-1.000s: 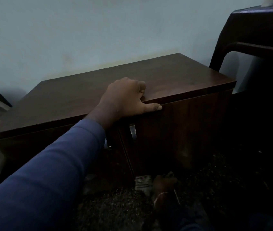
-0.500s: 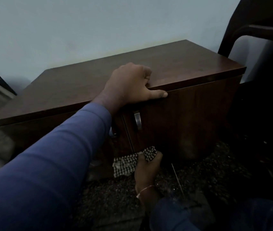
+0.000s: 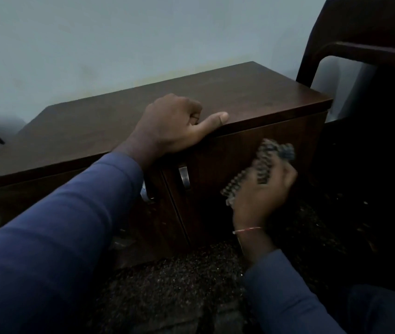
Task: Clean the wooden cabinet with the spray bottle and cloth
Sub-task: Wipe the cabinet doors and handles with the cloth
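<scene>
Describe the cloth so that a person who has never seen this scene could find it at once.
Start at the low dark wooden cabinet against the pale wall. On its right-hand door, right of the metal handle, the right hand holds the cloth against the wood. It is the only checked, crumpled thing there.

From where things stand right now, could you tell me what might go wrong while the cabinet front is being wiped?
1. The cloth is bunched in the right hand against the right door; a loose end might snag the metal handle.
2. The left hand rests on the cabinet edge, so that strip may go unwiped.
3. The dim light could hide missed streaks; no spray bottle is in view.
</scene>
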Available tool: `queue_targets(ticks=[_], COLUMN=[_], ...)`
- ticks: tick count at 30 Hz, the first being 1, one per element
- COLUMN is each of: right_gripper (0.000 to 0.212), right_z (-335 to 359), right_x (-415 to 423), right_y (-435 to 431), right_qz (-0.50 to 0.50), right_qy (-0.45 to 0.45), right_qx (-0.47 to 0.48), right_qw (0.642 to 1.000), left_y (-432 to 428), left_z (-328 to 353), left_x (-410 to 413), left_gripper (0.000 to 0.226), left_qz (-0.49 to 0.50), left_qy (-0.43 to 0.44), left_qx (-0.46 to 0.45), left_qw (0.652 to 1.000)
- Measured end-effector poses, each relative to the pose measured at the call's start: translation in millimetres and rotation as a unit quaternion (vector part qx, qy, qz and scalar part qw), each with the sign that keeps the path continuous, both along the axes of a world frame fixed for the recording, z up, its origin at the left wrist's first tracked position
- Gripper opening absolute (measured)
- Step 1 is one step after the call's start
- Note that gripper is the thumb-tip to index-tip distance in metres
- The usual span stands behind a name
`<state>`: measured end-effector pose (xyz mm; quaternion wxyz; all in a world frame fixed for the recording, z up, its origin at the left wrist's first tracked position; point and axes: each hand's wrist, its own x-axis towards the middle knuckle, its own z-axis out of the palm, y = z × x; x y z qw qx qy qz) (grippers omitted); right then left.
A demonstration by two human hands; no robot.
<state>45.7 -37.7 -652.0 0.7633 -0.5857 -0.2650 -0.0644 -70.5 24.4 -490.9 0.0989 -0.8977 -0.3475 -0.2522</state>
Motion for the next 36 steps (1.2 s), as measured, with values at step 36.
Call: queue_targets(ticks=[36], right_gripper=[0.028], right_z=[-94.6], right_x=[98.7], right_y=[-14.9], right_qz=[-0.088], right_qy=[-0.015], right_qx=[-0.318], right_qw=[0.944], left_y=[5.3], left_z=[-4.0], left_x=[-2.0], left_gripper=[0.061], left_qz=[0.000], left_qy=[-0.002], left_qx=[0.004], left_qw=[1.000])
